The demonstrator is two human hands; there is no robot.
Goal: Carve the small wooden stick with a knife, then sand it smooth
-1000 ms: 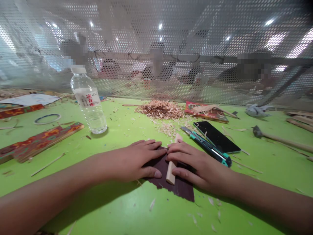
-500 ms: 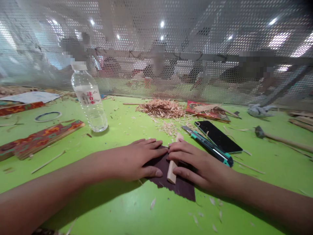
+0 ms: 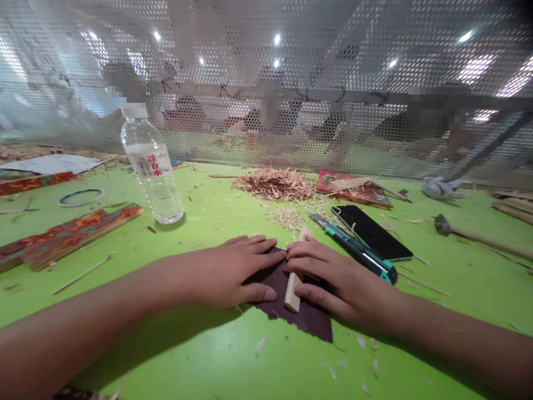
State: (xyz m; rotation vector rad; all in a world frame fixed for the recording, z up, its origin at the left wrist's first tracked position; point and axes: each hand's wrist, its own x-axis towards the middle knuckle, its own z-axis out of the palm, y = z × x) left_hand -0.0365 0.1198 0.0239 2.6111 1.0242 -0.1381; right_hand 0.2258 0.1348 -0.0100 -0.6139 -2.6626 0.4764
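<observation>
A dark brown sheet with a ragged near edge (image 3: 310,322) lies on the green table (image 3: 233,355). My left hand (image 3: 237,272) rests flat on the sheet's left part, its fingers spread. On top of the sheet is a small pale wooden strip (image 3: 293,294), slanting away from me. My right hand (image 3: 337,275) grips this strip, with fingers over it and the thumb against its near right side. Part of the strip is hidden under the fingers. The fingertips of both hands almost meet near the sheet's far edge.
A teal box cutter (image 3: 358,250) with its blade out and a black phone (image 3: 375,233) lie beyond my right hand. Wood shavings (image 3: 278,184) are heaped ahead. A water bottle (image 3: 152,166) stands at left, near painted boards (image 3: 79,236). A wooden-handled tool (image 3: 483,236) lies at right.
</observation>
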